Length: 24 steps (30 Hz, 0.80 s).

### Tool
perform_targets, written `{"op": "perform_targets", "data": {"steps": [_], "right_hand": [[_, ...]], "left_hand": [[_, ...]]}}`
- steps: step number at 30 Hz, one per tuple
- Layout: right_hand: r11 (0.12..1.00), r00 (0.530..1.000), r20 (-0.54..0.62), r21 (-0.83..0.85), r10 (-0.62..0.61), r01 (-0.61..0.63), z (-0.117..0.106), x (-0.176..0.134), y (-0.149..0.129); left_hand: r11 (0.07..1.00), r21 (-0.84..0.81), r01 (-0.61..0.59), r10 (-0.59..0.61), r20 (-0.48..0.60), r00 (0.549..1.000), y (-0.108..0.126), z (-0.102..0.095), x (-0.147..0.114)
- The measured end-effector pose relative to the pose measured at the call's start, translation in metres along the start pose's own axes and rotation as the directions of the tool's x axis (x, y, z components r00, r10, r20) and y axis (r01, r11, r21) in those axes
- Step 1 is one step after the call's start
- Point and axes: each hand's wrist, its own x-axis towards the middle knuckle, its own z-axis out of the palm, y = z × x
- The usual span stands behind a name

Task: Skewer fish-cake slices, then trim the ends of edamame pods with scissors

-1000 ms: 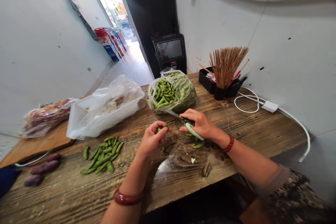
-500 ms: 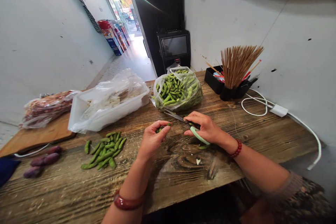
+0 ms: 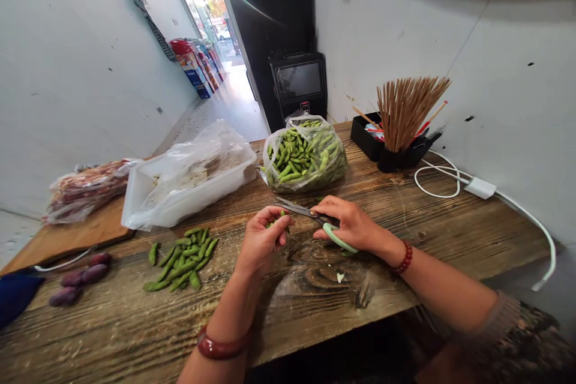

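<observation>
Between the thumb and fingers of my left hand (image 3: 265, 234) is a green soybean pod (image 3: 283, 216), mostly covered by the fingers. My right hand (image 3: 348, 225) grips scissors (image 3: 301, 210) with pale green handles, their blades pointing left, close to the pod's tip. Whether the blades touch the pod I cannot tell. Behind both hands stands a clear plastic bag (image 3: 335, 165) full of soybean pods. To the left of my left hand, a loose pile of pods (image 3: 182, 261) lies on the wooden table (image 3: 225, 318).
A white plastic tub (image 3: 189, 207) with a plastic bag in it stands at the back left, beside bagged meat (image 3: 90, 189) on a cutting board (image 3: 85, 231). Several purple potatoes (image 3: 83, 276) lie at left. Skewers (image 3: 407, 114) and a white cable (image 3: 524, 207) are at right.
The scissors have moved slightly left and down, their tips nearer to my left fingers. The pod in my left hand has shifted a little. The view has turned slightly left.
</observation>
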Motion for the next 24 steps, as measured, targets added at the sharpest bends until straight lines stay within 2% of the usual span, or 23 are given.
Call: {"op": "perform_targets", "data": {"steps": [5, 10, 16, 24], "right_hand": [[0.998, 0.999, 0.031, -0.059, 0.020, -0.018, 0.0013, -0.0011, -0.0009], [0.993, 0.998, 0.055, -0.121, 0.014, -0.007, 0.0027, -0.0024, -0.0014], [0.993, 0.998, 0.067, -0.114, 0.008, 0.000, 0.0028, -0.0020, -0.0024], [0.997, 0.997, 0.065, -0.069, -0.029, 0.033, 0.0047, -0.0024, -0.0007]], "left_hand": [[0.999, -0.027, -0.031, 0.032, 0.057, 0.998, 0.0011, 0.0028, -0.0010], [0.999, 0.029, -0.034, 0.034, 0.006, 0.999, 0.0005, 0.0037, -0.0027], [0.983, 0.175, -0.053, 0.053, 0.001, 0.999, 0.0027, 0.0068, -0.0054], [0.978, 0.191, -0.090, 0.088, 0.016, 0.996, 0.0000, 0.0048, -0.0033]]}}
